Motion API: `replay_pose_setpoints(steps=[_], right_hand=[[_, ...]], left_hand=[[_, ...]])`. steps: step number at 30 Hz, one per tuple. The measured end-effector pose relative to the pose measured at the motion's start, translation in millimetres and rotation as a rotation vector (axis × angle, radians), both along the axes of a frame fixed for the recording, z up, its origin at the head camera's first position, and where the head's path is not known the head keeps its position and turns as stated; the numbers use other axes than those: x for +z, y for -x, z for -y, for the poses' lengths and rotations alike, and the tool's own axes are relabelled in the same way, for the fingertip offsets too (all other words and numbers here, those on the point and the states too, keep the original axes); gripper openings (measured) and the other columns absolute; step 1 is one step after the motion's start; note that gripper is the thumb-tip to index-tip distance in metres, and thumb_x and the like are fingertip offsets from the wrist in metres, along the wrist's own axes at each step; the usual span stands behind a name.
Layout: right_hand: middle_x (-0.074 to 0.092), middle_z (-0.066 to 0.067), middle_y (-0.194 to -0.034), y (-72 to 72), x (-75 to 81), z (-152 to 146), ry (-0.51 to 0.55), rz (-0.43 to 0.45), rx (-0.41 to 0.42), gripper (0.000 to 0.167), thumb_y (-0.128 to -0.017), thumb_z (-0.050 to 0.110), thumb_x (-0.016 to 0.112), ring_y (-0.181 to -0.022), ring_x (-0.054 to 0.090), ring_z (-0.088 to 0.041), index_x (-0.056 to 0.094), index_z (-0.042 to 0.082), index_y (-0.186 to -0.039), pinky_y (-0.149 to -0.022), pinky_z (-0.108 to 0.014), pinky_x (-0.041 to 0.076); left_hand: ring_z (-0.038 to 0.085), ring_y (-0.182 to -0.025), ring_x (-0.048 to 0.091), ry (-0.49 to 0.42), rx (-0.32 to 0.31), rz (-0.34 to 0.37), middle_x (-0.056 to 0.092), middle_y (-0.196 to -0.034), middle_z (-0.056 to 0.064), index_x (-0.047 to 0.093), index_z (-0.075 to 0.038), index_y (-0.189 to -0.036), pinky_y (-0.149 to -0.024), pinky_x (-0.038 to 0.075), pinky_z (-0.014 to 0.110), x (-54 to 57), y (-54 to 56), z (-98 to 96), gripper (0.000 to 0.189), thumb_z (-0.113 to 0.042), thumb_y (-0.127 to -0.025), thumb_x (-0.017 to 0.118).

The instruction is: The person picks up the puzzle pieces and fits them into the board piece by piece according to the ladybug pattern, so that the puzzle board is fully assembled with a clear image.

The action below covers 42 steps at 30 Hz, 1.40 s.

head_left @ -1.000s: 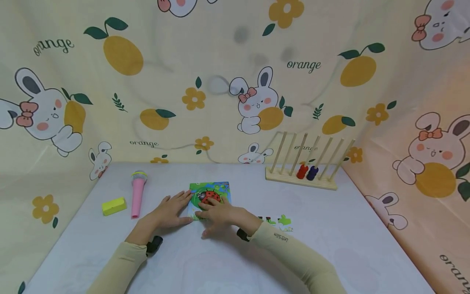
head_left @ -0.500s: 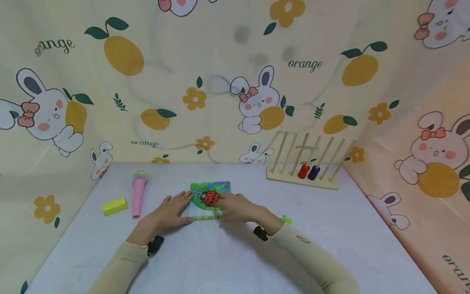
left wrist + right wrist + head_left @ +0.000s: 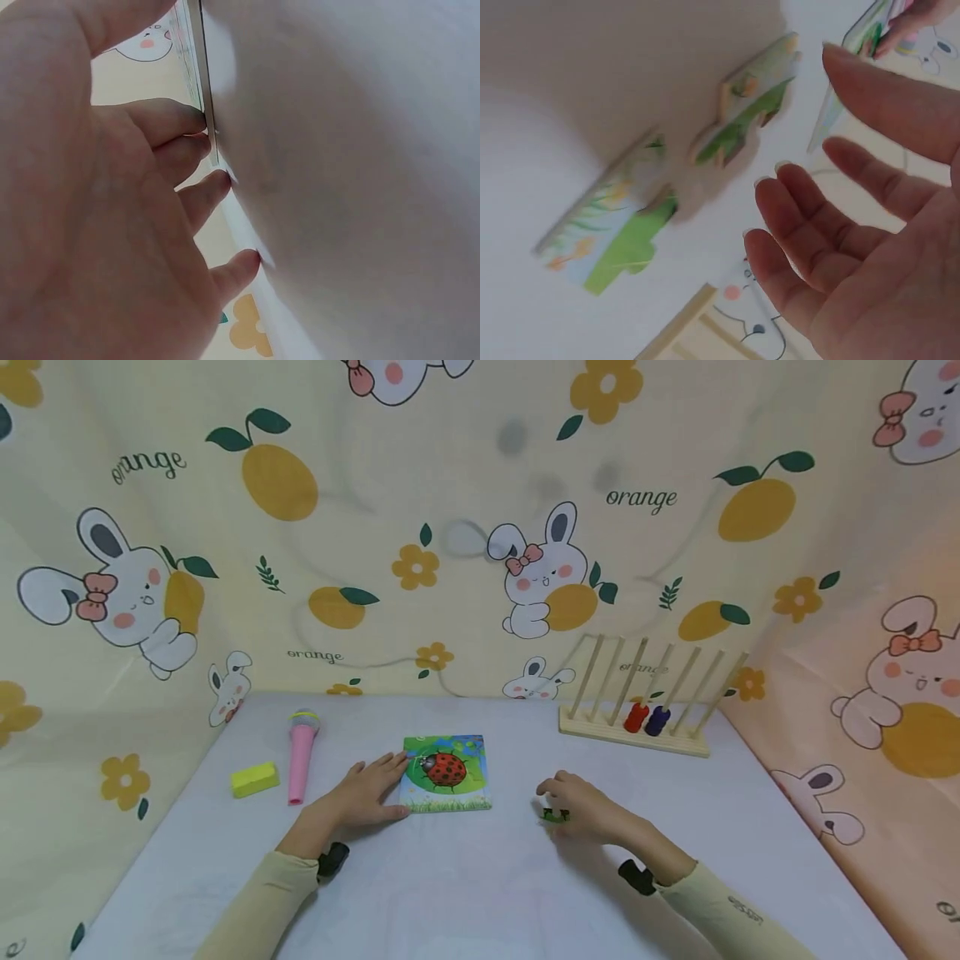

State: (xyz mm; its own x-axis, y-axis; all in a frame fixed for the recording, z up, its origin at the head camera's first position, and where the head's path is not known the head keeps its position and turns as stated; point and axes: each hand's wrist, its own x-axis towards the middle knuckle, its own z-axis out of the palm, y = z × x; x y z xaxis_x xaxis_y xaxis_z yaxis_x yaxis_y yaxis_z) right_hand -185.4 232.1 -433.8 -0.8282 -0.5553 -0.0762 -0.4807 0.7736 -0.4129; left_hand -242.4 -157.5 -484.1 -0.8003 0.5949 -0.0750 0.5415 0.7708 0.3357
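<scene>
A square ladybug puzzle (image 3: 444, 772) lies flat on the table. My left hand (image 3: 366, 793) rests at its left edge, fingers extended and thumb near its lower corner; in the left wrist view the fingertips meet the puzzle's thin edge (image 3: 199, 67). To the right, my right hand (image 3: 588, 810) is over loose puzzle pieces (image 3: 555, 815), largely hidden from the head view. The right wrist view has two pieces below the bent, spread fingers: one with green and orange flowers (image 3: 622, 225), another with a green band (image 3: 746, 105). Nothing is between the thumb and fingers there.
A pink toy microphone (image 3: 301, 760) and a yellow block (image 3: 255, 779) lie on the left. At the back right stands a wooden peg rack (image 3: 637, 735) with red beads (image 3: 637, 717) and dark blue beads (image 3: 657, 720). A printed curtain (image 3: 450, 485) backs the white table (image 3: 465, 877).
My right hand has moved off the ladybug puzzle to the right, over the loose pieces, uncovering the picture. The left hand keeps its place at the puzzle's edge. The head view has shifted slightly.
</scene>
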Motion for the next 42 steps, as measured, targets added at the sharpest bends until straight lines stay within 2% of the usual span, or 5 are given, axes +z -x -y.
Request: replay_pose_setpoints(steps=[5, 13, 27, 34, 42], right_hand=[[0.059, -0.009, -0.102, -4.7, -6.1, -8, 0.010, 0.002, -0.047, 0.049, -0.076, -0.002, 0.082, -0.099, 0.057, -0.027, 0.062, -0.002, -0.120, -0.083, -0.046, 0.050], [0.058, -0.003, -0.090, -4.7, -17.1, -11, -0.013, -0.078, -0.057, 0.046, -0.075, -0.002, 0.082, -0.083, 0.051, -0.018, 0.063, 0.001, -0.117, -0.073, -0.043, 0.045], [0.056, -0.003, -0.090, -3.7, -17.5, -11, -0.005, -0.110, -0.064, 0.035, -0.073, -0.001, 0.084, -0.082, 0.052, -0.017, 0.069, 0.005, -0.104, -0.070, -0.036, 0.045], [0.058, 0.001, -0.088, -2.5, -17.6, -10, 0.032, -0.070, -0.073, 0.034, -0.073, -0.006, 0.081, -0.082, 0.054, -0.014, 0.067, 0.006, -0.102, -0.072, -0.036, 0.049], [0.057, 0.002, -0.076, 17.2, -4.5, 1, 0.214, 0.143, 0.101, 0.020, -0.085, -0.009, 0.068, -0.070, 0.050, -0.009, 0.067, 0.007, -0.098, -0.062, -0.024, 0.045]], left_hand=[[0.039, -0.149, 0.021, 0.006, 0.007, 0.001, 0.025, -0.163, 0.016, 0.031, 0.001, -0.154, -0.110, 0.019, 0.071, -0.2, 0.3, -2.2, 0.086, -0.050, -0.093, 0.063], [0.039, -0.149, 0.021, 0.016, 0.014, 0.001, 0.024, -0.163, 0.016, 0.031, 0.001, -0.154, -0.110, 0.018, 0.071, 2.0, -0.8, -2.3, 0.086, -0.050, -0.093, 0.064], [0.040, -0.148, 0.021, -0.008, 0.013, 0.011, 0.025, -0.162, 0.017, 0.031, 0.002, -0.154, -0.111, 0.017, 0.071, 4.5, -1.5, -2.2, 0.085, -0.047, -0.093, 0.065], [0.041, -0.148, 0.022, -0.012, 0.006, 0.009, 0.025, -0.162, 0.018, 0.031, 0.002, -0.154, -0.110, 0.017, 0.072, 4.1, -1.5, -0.7, 0.086, -0.048, -0.093, 0.064], [0.040, -0.148, 0.023, 0.003, 0.002, -0.003, 0.026, -0.162, 0.017, 0.032, 0.001, -0.154, -0.109, 0.019, 0.072, -0.6, 0.8, 0.1, 0.087, -0.053, -0.092, 0.063]])
